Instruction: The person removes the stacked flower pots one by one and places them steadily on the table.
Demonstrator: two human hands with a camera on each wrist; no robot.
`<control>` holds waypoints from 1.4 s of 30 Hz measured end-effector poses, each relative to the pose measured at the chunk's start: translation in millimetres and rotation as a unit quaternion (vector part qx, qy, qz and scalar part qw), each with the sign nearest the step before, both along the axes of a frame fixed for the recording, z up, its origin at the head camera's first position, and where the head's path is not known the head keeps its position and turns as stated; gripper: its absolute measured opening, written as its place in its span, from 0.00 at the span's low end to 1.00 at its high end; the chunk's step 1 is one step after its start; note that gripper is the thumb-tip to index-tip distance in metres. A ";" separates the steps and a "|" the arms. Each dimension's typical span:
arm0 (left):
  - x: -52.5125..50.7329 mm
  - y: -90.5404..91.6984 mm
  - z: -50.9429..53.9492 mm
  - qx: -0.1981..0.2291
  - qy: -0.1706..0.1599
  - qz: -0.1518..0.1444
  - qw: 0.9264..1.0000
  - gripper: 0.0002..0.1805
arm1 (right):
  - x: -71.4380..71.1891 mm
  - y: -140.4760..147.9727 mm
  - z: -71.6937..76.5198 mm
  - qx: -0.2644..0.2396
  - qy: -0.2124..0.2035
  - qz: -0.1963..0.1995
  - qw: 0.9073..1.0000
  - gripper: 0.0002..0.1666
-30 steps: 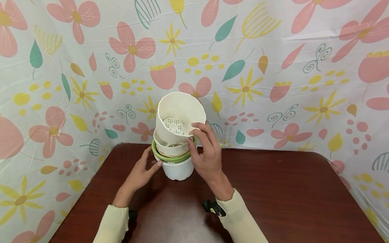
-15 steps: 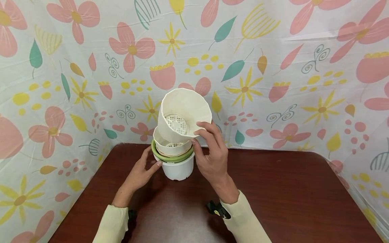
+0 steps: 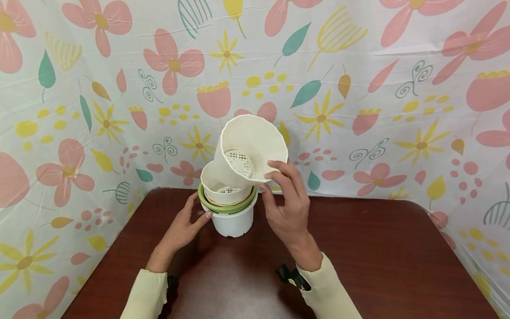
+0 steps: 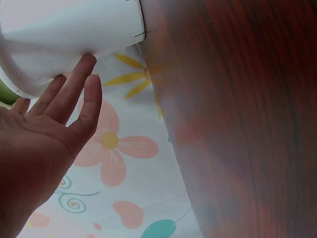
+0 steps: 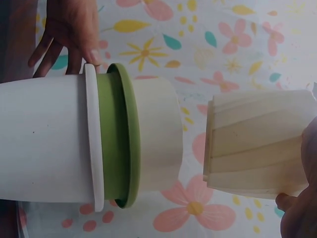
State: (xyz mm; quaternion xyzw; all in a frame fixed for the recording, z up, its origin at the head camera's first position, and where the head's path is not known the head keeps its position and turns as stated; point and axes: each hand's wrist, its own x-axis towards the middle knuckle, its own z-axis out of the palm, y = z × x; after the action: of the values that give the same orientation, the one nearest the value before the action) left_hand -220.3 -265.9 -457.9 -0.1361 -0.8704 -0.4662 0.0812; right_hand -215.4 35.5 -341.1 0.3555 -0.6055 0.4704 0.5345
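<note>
A cream faceted pot [image 3: 255, 146] with a grid-like base is tilted above the stack, its rim pinched between the thumb and fingers of the right hand [image 3: 288, 206]. In the right wrist view, a gap separates this cream pot [image 5: 257, 144] from the nested pots. Below it, another cream pot [image 3: 215, 191] sits inside a green pot [image 3: 229, 209], which sits in a white pot [image 3: 233, 223]. The left hand [image 3: 181, 230] rests on the white pot's left side, thumb near the rim; in the left wrist view its relaxed fingers [image 4: 77, 89] lie against the white wall.
The dark reddish-brown table [image 3: 366, 257] carries the stack near its back edge. Behind and to the left hangs a floral-patterned sheet [image 3: 326, 53]. A black wrist device [image 3: 292, 277] is at the right sleeve.
The right hand has moved right and slightly away from the stack, carrying the tilted cream pot and uncovering more of the one beneath. The left hand has stayed in place.
</note>
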 end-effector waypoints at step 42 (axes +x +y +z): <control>0.6 0.2 1.4 0.008 -0.007 -0.007 1.000 0.45 | 9.3 46.3 2.7 -0.012 0.030 -0.052 0.998 0.17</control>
State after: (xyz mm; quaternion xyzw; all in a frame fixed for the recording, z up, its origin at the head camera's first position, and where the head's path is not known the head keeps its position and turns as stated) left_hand -219.7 -265.8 -456.5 -0.1382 -0.8661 -0.4747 0.0732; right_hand -206.1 81.8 -338.4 0.3311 -0.6008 0.4383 0.5808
